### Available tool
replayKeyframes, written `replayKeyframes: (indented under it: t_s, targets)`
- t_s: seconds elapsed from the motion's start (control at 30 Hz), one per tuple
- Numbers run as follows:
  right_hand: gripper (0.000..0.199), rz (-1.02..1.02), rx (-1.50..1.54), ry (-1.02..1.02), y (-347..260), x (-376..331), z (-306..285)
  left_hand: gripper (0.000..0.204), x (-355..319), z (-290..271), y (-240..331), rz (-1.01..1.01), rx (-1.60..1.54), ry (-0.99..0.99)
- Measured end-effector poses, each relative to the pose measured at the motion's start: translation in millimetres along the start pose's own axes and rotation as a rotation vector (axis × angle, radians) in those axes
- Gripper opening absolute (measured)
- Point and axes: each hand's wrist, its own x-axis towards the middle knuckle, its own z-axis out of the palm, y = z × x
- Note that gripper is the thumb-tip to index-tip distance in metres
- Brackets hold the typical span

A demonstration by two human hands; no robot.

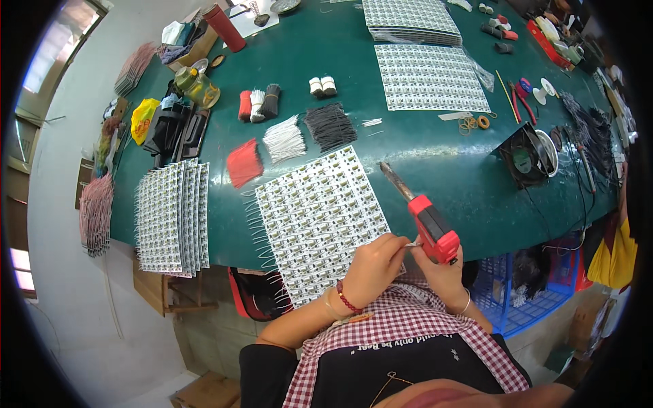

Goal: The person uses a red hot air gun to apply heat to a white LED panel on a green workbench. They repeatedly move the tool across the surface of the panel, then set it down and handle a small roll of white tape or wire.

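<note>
My right hand (pixel 441 275) is closed round the lower end of a red and black soldering gun (pixel 432 228), its long metal tip angled up and left above the green table. Close against it, my left hand (pixel 375 264) pinches a thin silvery piece (pixel 412 244) at the gun's side; its kind is too small to tell. Under my left hand, a large white circuit board panel (pixel 316 221) lies tilted at the table's near edge, with white wires (pixel 262 234) sticking out along its left side. Beyond it are piles of red wires (pixel 245 163), white wires (pixel 284 139) and black wires (pixel 330 127).
Stacked board panels (pixel 170 217) stand at the left edge, and more panels (pixel 432 78) lie at the back. A black fan (pixel 524 156), red-handled pliers (pixel 522 102) and a tape roll (pixel 483 122) are on the right. A blue crate (pixel 503 292) sits below the table.
</note>
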Motion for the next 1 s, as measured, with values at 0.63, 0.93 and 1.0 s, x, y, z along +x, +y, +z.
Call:
replayKeyframes:
  t_s: [0.63,0.93,1.0]
  targets:
    - [0.029,0.049,0.03,-0.045,-5.6,-3.3,-9.8,0.012,1.4,-5.7,2.2,-0.052,-0.015,-0.119]
    - [0.03,0.229,0.393,-0.057,-20.6,-5.5,-17.0,0.011,-0.8,-2.8,7.1,-0.117,-0.087,-0.101]
    - [0.038,0.216,0.42,-0.077,-18.5,-3.6,-17.7,0.011,-1.8,-1.7,9.4,-0.096,-0.095,-0.103]
